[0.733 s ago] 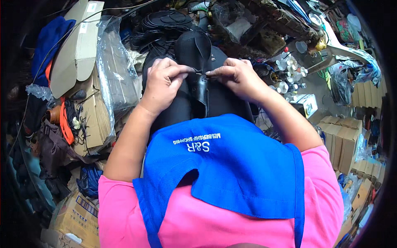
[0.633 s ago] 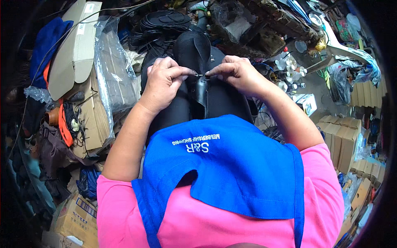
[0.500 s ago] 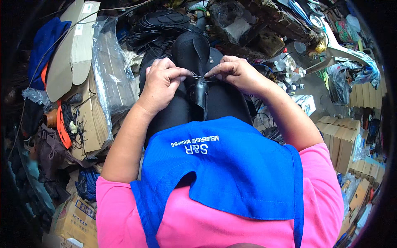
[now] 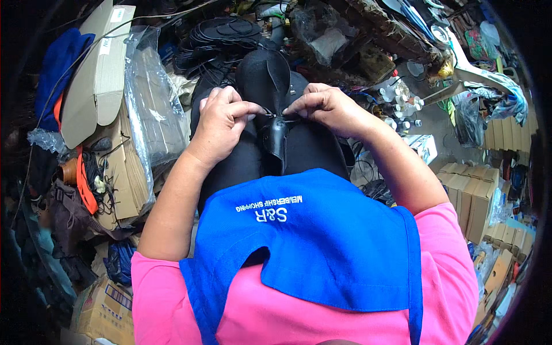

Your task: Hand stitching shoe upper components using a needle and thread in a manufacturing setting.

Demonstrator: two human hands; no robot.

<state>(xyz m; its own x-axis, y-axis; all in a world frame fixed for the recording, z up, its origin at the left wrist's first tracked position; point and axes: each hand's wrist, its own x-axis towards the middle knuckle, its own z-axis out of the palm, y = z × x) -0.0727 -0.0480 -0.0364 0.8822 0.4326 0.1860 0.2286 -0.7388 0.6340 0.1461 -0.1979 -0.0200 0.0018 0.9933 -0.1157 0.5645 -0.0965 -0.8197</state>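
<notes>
Little is shifting since the earlier frames: both hands are staying pinched at the same spot on the black leather piece, and only the view is drifting slightly.

Going from the left, a folded blue cloth [image 4: 57, 69] is lying at the edge of the clutter. Beside it a long flat cardboard box [image 4: 95, 75] is leaning, tan, with small white labels near its top end. Next to that a clear plastic bag [image 4: 152, 109] is wrapping a stack of flattened brown cardboard. Low at the left a brown carton [image 4: 103, 310] with a blue-striped label is sitting.

The left hand [image 4: 221, 123] is closing thumb and fingers on a small point at the middle of the black leather piece [image 4: 276, 115], which is lying over the person's lap, just above the blue apron [image 4: 310, 247] with white lettering. The right hand [image 4: 325, 106] is pinching the same spot from the other side, fingertips almost meeting those of the left hand. What exactly is being gripped there is too small to tell.

Behind the hands a pile of black soles [image 4: 224, 31] is stacked. Further right, small white bottles [image 4: 402, 109] are standing, then a white printed box [image 4: 422, 146], and at the far right a row of plain brown cartons [image 4: 477, 195] is lining up.
</notes>
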